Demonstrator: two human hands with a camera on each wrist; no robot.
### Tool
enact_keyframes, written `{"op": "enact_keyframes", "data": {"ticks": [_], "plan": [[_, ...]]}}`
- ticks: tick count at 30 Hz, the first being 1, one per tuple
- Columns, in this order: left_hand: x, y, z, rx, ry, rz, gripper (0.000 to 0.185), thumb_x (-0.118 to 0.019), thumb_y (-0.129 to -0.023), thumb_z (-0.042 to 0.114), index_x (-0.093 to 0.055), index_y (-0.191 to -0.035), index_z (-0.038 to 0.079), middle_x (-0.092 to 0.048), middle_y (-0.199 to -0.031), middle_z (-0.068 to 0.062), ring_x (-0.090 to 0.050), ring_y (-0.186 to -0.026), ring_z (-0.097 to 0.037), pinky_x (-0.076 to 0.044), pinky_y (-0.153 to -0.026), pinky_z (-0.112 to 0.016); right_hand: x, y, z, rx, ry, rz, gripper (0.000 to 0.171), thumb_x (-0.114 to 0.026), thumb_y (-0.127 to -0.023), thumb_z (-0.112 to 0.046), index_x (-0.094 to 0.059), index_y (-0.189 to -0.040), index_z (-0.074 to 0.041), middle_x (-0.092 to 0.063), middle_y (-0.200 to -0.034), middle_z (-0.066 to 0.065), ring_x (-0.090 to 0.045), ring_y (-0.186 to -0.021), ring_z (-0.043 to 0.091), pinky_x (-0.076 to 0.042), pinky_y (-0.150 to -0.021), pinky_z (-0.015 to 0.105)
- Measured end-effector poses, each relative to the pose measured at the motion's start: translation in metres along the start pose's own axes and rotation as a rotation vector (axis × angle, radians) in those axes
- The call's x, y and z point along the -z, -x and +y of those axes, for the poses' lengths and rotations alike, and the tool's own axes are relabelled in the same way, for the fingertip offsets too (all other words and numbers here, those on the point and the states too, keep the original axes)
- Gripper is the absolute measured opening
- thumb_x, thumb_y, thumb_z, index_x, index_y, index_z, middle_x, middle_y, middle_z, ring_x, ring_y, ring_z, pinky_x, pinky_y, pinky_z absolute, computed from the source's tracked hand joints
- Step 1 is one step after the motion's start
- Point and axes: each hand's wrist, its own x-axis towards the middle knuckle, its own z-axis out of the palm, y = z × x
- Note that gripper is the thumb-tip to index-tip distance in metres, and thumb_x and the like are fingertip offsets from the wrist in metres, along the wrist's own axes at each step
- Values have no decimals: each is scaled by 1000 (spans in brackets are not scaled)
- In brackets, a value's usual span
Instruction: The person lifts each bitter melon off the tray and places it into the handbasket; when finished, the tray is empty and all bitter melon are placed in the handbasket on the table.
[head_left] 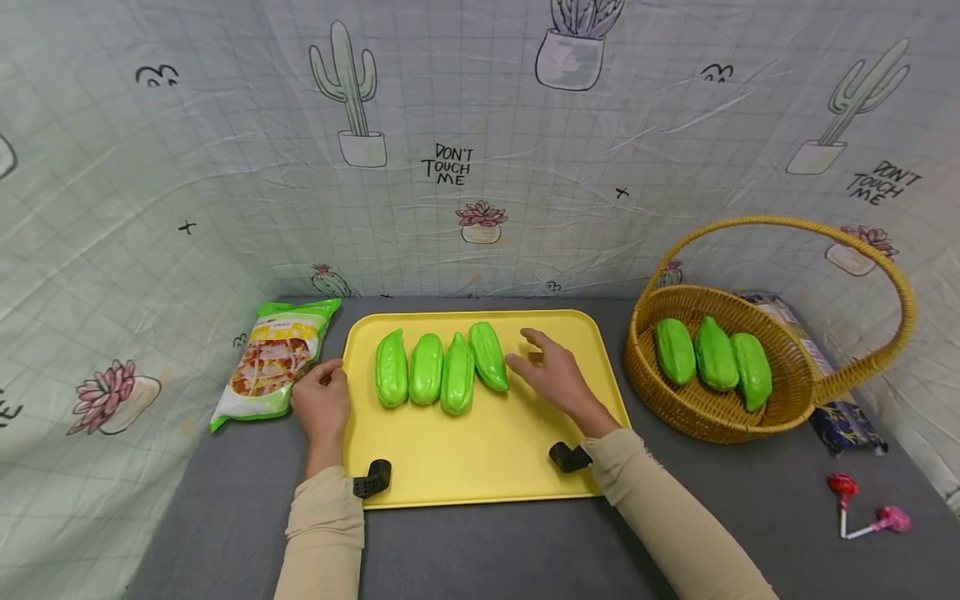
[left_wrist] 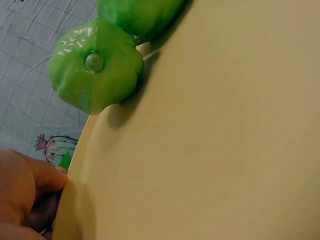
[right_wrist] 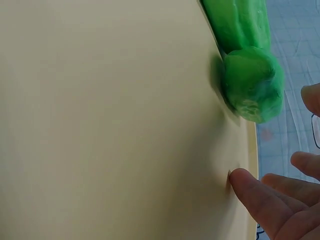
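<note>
Yellow tray on grey table, 4 green gourds in a row at its far half. Right hand over tray just beside rightmost gourd, fingers spread & relaxed, one fingertip on tray. Left hand at tray's left edge, fingers curled against rim. Wicker basket to the right w/ 3 more gourds; snack bag to the left.

We see four glossy green gourds on a plain yellow tray, and three more green ones in a golden-tan woven basket. The table is grey, the backdrop cloth pale with a fine grid, cacti, pink flowers and black lettering. A green-and-white snack bag shows orange-red print; our sleeves are beige.
</note>
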Motion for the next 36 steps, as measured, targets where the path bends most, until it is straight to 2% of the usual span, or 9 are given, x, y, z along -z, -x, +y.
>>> {"op": "enact_keyframes", "data": {"ticks": [11,23,36], "plan": [[-1,1,-3,-5,-4,-5,31,-52,-102,12,-74,-119,-2,-71,-119,-26,-67,-107,-39,-52,-91,-51,-6,-2,0,-11,3,-19,72,-64,-99,-42,-38,-158,-9,-43,-159,20,-53,-138,41,-51,-104,55],[-1,3,-2,-6,-6,1,30,-53,-101,10,-74,-118,-2,-72,-118,-26,-68,-106,-40,-52,-89,-51,-16,-3,-8,1,29,-32,72,-66,-99,-40,-38,-157,-9,-47,-156,22,-55,-136,40,-49,-106,55],[-1,-1,-2,-11,-13,2,30,-53,-101,11,-74,-118,-1,-72,-120,-25,-67,-109,-39,-52,-92,-52,-26,-7,-15,33,44,-28,70,-70,-97,-34,-41,-156,-10,-51,-152,22,-58,-132,39,-51,-104,53]]}}
